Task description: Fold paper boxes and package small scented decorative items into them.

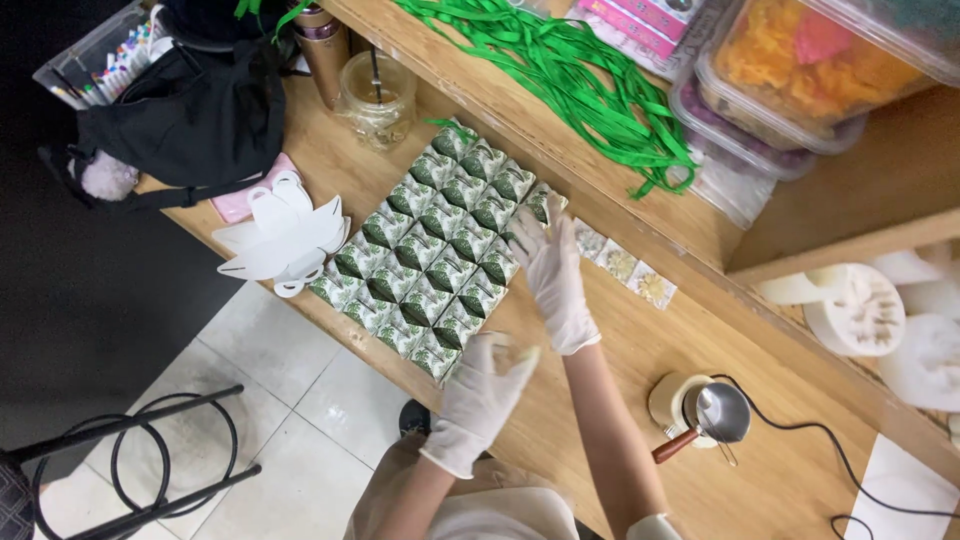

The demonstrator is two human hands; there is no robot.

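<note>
On the wooden table [640, 340] lies a tight grid of several small green-and-white folded paper boxes [430, 250]. My right hand [555, 275], in a white glove, reaches to the far corner of the grid and touches the box there [540, 203]. My left hand [480, 395], also gloved, hovers at the near corner of the grid with a small pale yellowish piece [520, 352] pinched at its fingertips. A short row of flat pale flower-patterned pieces [625, 268] lies just beyond my right hand.
White flat die-cut box blanks [280, 238] lie left of the grid. A glass jar [378, 98], a black bag [190, 120], green ribbons [590, 80] and plastic tubs [800, 70] sit behind. A small ladle on a warmer [700, 412] stands at right. A black stool [140, 460] is below.
</note>
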